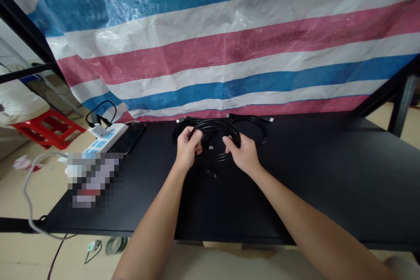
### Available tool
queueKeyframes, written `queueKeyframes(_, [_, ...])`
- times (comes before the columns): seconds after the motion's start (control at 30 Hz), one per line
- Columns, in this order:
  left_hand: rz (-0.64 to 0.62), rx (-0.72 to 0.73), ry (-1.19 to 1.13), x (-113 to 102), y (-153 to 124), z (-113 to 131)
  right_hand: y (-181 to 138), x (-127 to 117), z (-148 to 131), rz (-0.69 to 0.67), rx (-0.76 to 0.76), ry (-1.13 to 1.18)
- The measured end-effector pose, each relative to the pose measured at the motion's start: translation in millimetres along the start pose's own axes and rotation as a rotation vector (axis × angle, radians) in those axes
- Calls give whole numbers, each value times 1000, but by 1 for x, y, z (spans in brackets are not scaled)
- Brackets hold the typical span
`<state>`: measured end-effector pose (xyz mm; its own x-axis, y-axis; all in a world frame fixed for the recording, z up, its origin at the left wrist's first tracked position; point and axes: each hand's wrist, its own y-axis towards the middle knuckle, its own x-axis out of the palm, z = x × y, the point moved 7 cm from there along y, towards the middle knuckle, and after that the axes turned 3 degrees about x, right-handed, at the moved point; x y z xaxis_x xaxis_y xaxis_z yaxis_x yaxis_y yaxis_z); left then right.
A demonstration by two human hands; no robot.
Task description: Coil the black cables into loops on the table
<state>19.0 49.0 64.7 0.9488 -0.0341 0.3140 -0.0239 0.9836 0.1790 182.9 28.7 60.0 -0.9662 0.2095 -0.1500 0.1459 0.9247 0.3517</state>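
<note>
- Black coiled cable [215, 126] sits in both hands, just above the tabletop near the table's middle, at 12 o'clock from the forearms.
- Left hand [188, 147]: closed around the coil's left side, fingers curled over the strands.
- Right hand [241, 154]: closed around the coil's right side, fingers wrapped over the strands. The two hands stand apart, with the coil spanning the gap.
- Looser black cable loops [252, 129] lie on the table behind the hands at 1 o'clock; whether they belong to the same cable, I cannot tell.
- Small metal-tipped cable connector [211, 174] rests on the table at 6 o'clock from the coil, just below the hands.
- Matte black tabletop [321, 183] runs across the view under everything.
- White power strip with blue switches [105, 138] lies at the table's far corner, at 10 o'clock from the hands, with a black charger cable [101, 111] looping from it.
- Black smartphone [129, 138] lies just beside the strip.
- Pixelated, blurred object [93, 179] lies at 9 o'clock; too obscured to name.
- Blue, white and red striped woven tarp [210, 43] hangs behind the table at 12 o'clock.
- Red plastic stool [49, 128] stands on the floor at 10 o'clock, beyond the table's edge.
</note>
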Motion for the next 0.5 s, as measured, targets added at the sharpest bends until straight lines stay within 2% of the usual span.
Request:
queueKeyframes(0.1, [-4, 24, 86, -2, -1, 9, 1, -3, 6, 33, 0, 8])
queueKeyframes(0.2, [74, 21, 138, -8, 0, 11, 1, -5, 10, 58, 2, 1])
queueKeyframes(0.37, [164, 19, 149, -12, 3, 6, 4, -2, 11, -7, 9, -92])
queueKeyframes(0.5, [218, -26, 145, -13, 3, 1, 4, -3, 10, 14, -16, -219])
